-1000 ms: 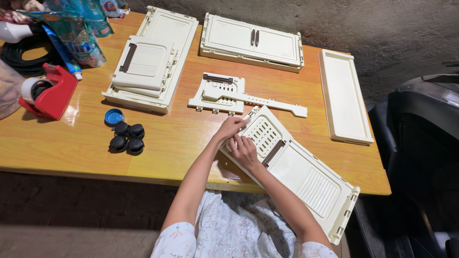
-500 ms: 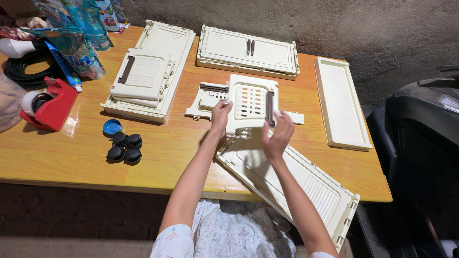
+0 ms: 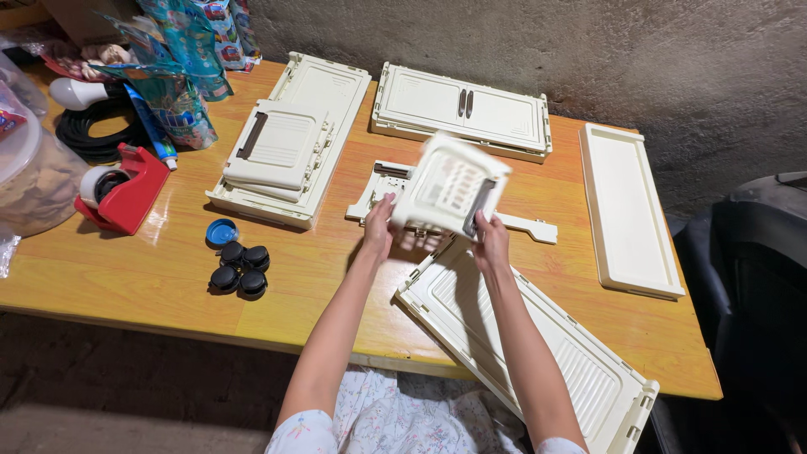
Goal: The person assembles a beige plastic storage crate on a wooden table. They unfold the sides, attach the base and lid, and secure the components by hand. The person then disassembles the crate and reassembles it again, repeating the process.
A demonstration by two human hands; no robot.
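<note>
Both hands hold a small cream slotted panel (image 3: 448, 187) lifted off the table at the centre of the frame; the left hand (image 3: 378, 227) is closed on its lower left corner, the right hand (image 3: 490, 239) is closed on its lower right edge beside a dark handle strip; the panel is tilted and blurred, so its slots are hard to make out.

Just below the hands a long cream ribbed panel (image 3: 538, 345) lies slantwise toward the lower right, its far corner overhanging the near edge of the wooden table (image 3: 126, 286); behind the lifted panel a flat cream bracket piece (image 3: 513, 225) is partly hidden.

Bare tabletop lies open left of the left forearm, up to four black caster wheels (image 3: 239, 269) and a blue cap (image 3: 222, 231); right of the right hand a strip of bare wood runs to a narrow cream tray (image 3: 626, 210) near the right edge.

In the upper middle sits a cream double-door panel (image 3: 462, 109); upper left holds a stack of cream panels (image 3: 290, 143); a red tape dispenser (image 3: 126, 189) and a black cable coil (image 3: 97, 134) sit at the far left, where things are cut off by the frame.

Both forearms reach up from the bottom of the frame, nearly straight, converging at the panel.
</note>
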